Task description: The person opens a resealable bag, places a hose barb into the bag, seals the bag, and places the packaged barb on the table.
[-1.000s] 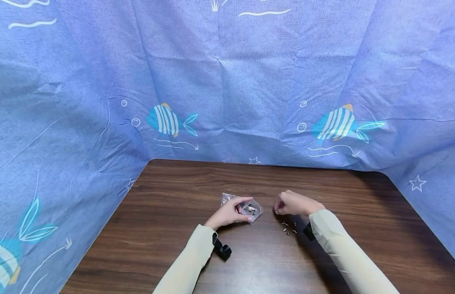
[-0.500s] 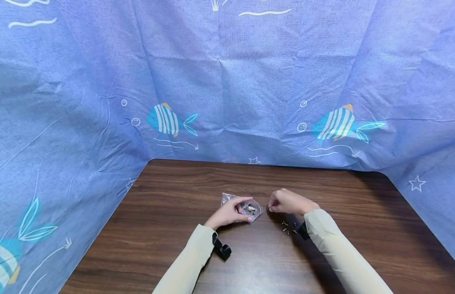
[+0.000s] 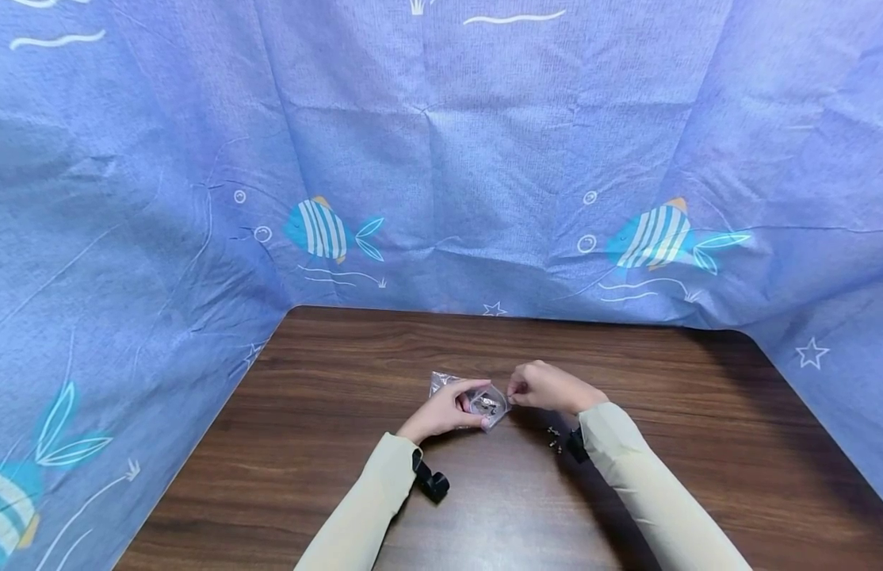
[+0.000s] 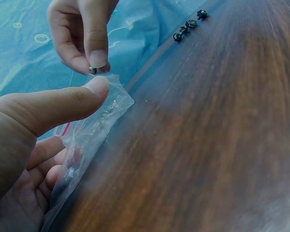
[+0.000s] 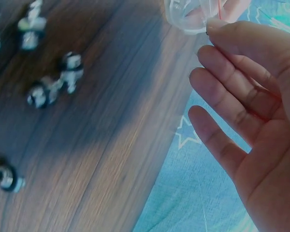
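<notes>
on the worktop (image 3: 470, 507), loose metal pieces (image 4: 190, 23) lie between the wrists, closer to the right one. beyond them the left grip (image 3: 440, 411), thumb and forefinger spread, holds a clear bag (image 4: 113, 99) by its gaping mouth. the right grip (image 3: 552, 388), its forearm (image 3: 659, 484) angled inward, narrowly pinches one piece (image 4: 93, 70) at that rim; contact with the plastic is unclear. the step in hand looks like filling the bag; the next move likely calls for lowering the piece inside and letting go.
</notes>
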### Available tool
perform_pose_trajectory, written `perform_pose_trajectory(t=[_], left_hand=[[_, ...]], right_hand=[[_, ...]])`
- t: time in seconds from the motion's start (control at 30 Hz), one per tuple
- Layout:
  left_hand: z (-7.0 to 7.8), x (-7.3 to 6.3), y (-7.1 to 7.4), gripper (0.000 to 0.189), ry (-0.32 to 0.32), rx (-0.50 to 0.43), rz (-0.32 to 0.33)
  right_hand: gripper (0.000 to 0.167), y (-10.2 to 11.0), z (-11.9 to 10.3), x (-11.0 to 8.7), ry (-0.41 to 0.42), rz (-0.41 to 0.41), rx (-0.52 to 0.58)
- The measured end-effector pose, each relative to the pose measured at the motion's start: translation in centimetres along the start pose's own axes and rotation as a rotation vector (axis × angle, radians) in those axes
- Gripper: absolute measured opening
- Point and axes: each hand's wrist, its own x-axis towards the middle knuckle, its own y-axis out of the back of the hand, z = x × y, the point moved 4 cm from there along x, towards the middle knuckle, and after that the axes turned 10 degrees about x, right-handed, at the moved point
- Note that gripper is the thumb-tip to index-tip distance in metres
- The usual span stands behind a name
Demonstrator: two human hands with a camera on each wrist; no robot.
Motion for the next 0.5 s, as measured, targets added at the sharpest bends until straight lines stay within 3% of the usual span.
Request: perform_pose_trajectory(t=[0.5], left_hand=[[-0.05,-0.02,0.19,0.066,-0.016,-0.002,0.004]], right_hand=[[0.004,-0.24,-1.0,0.86,0.039,0.017,-0.015]])
